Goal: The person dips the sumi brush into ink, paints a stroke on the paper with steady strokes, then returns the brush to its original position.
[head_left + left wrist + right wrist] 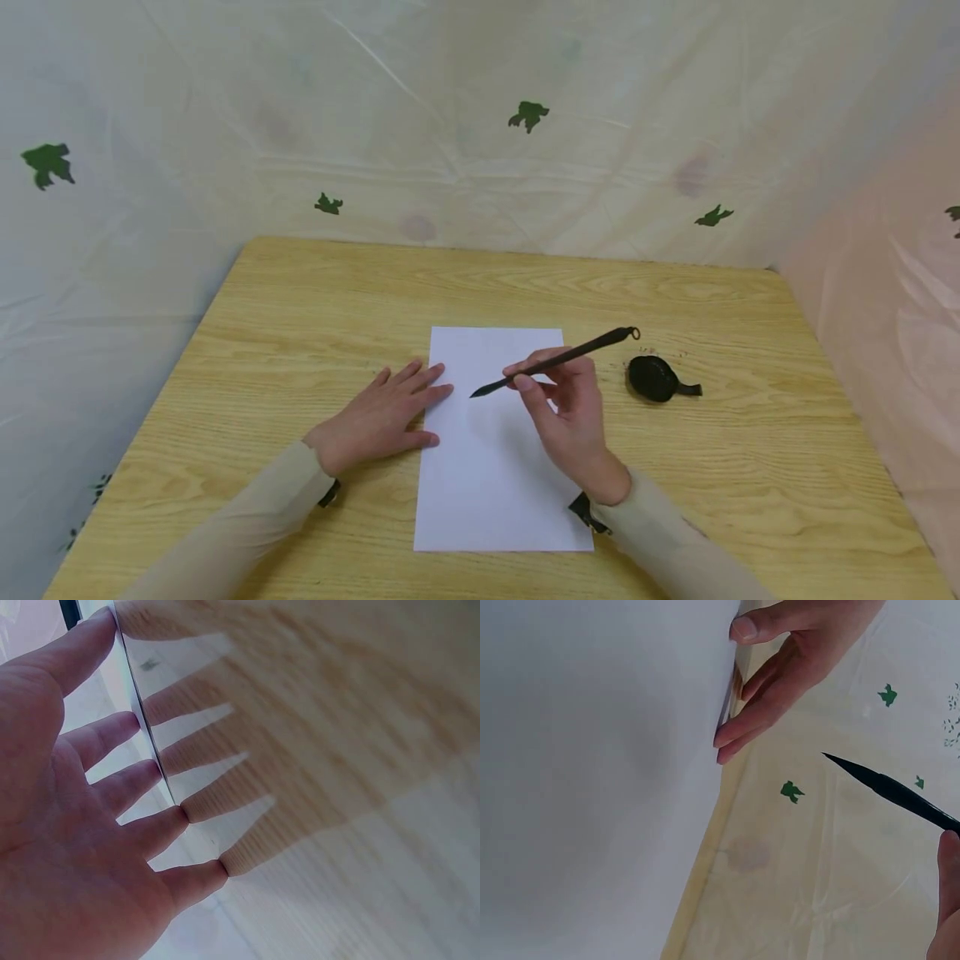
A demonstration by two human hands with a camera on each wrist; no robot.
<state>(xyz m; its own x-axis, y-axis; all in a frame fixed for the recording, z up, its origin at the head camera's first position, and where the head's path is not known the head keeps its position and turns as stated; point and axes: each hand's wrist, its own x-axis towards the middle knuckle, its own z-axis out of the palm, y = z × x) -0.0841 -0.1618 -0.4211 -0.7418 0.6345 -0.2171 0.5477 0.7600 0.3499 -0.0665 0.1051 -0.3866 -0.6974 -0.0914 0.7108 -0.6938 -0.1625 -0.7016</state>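
Note:
A blank white sheet of paper [480, 492] lies on the wooden table. My left hand [378, 417] rests flat at its left edge, fingers spread and fingertips on the paper. In the left wrist view the palm of this hand [82, 817] shows from below. My right hand [566, 408] pinches a black calligraphy brush [570, 354] between thumb and fingers, over the sheet's right half. The brush slants, its pointed tip down to the left and its loop end up to the right. From the right wrist, the brush tip [844, 763] appears apart from the paper [592, 780].
Right of the sheet stands a small round black dish [652, 379] with a short handle, with dark specks on the table around it. The wooden table [262, 333] reaches back to a pale curtain [420, 100] with green bird shapes, which also hangs at both sides.

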